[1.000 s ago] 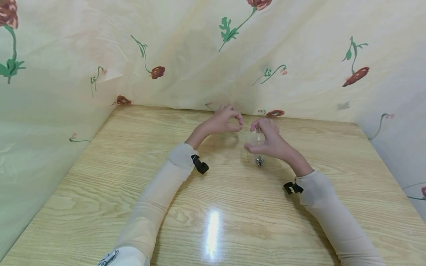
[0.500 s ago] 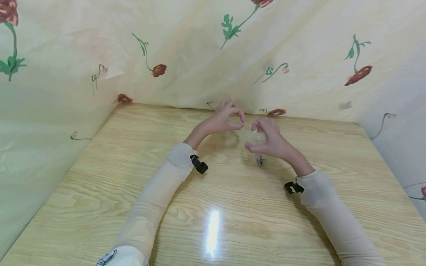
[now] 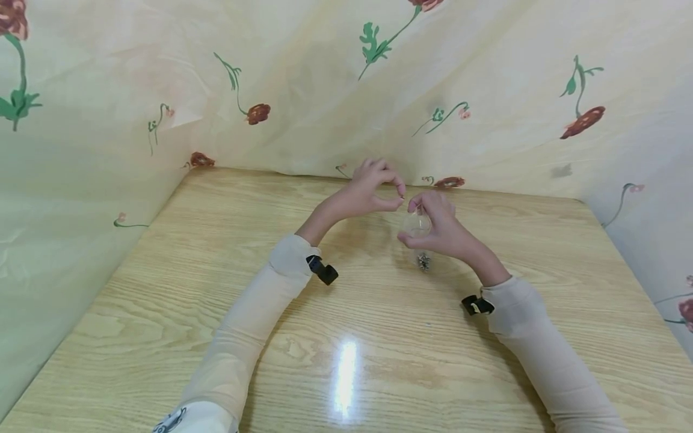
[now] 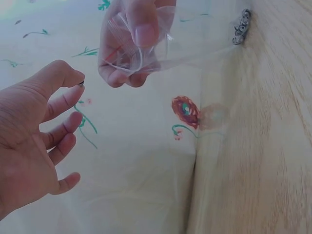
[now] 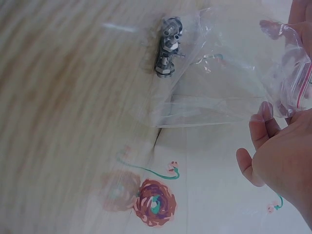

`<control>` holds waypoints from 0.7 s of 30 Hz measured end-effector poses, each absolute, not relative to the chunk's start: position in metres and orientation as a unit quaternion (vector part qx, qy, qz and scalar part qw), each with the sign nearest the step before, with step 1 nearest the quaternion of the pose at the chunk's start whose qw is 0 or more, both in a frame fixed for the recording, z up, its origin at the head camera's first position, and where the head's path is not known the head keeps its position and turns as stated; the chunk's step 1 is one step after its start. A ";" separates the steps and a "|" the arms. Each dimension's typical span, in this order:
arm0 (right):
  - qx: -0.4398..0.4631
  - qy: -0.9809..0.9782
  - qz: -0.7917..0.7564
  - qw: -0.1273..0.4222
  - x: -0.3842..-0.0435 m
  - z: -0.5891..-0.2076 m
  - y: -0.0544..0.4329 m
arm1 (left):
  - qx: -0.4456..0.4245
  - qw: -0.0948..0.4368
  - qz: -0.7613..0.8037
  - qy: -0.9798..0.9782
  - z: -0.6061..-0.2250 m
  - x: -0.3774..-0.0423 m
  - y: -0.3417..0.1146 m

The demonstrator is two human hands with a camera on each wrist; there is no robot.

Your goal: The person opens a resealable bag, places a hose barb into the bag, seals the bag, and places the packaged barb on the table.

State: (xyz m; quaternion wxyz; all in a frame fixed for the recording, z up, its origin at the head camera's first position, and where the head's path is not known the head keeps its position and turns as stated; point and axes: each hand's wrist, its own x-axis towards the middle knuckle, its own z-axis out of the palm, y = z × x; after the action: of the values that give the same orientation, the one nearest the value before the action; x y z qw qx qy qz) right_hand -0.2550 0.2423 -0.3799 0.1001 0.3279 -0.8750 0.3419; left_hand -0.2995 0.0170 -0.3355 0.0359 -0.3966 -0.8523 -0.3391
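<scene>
My right hand (image 3: 440,224) holds a clear zip-lock bag (image 5: 219,87) by its top, which has a red line along the seal. Thumb and fingers are spread around the bag's mouth. Down at the bottom of the bag, against the table, lie several small silvery metal pieces (image 5: 168,48); their exact kind is hard to make out. To the left of the bag's mouth, my left hand (image 3: 370,191) pinches a tiny dark piece (image 4: 81,83) between thumb and forefinger. Its other fingers are loosely bent, and the hand is apart from the bag.
Both hands are above the far part of a wood-grain table (image 3: 281,337). Behind it hangs a cream sheet (image 3: 303,78) printed with flowers, meeting the table's back edge. Black straps (image 3: 322,269) sit at both wrists. A bright light reflection lies on the front tabletop.
My left hand has moved slightly right and up, closer to the bag's mouth, with the tiny piece now showing at its fingertips. The right hand and the bag have stayed nearly still.
</scene>
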 end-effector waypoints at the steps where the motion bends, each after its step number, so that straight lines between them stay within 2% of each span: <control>1: 0.327 -0.875 0.341 0.099 -0.255 -0.380 0.242 | -0.397 0.038 -0.338 -0.852 -0.334 -0.298 0.017; 10: 0.329 -0.874 0.348 0.082 -0.255 -0.380 0.242 | -0.407 0.042 -0.344 -0.845 -0.332 -0.291 0.023; 21: 0.343 -0.867 0.349 0.094 -0.256 -0.378 0.240 | -0.436 0.072 -0.328 -0.835 -0.333 -0.284 0.034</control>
State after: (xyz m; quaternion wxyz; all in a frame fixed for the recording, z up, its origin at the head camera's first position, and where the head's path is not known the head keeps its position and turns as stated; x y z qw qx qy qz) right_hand -0.2561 0.2404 -0.3779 0.0944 0.3431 -0.8671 0.3486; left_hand -0.2840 0.0339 -0.3333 0.0724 -0.4356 -0.8352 -0.3279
